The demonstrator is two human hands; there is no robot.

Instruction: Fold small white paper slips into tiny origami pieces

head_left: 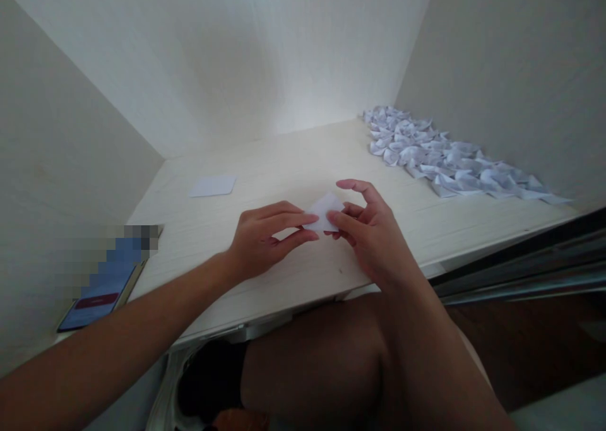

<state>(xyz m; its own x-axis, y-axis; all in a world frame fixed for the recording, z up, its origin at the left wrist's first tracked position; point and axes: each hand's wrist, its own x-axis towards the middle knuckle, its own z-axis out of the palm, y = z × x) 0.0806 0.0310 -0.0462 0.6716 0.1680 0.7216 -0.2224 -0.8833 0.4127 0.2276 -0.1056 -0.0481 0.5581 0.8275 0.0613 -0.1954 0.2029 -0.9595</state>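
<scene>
A small white piece of folded paper point(324, 211) is held just above the pale wooden desk point(293, 166), between both hands. My left hand point(265, 235) pinches its left edge with thumb and fingers closed. My right hand point(369, 226) pinches its right edge between thumb and middle fingers, index finger raised and curved above it. Much of the paper is hidden by the fingers.
A pile of several folded white paper pieces point(449, 163) lies along the right wall. A flat white square sheet point(213, 185) rests at the desk's back left. A phone with a lit screen point(97, 295) sits at the left front edge. Walls enclose three sides.
</scene>
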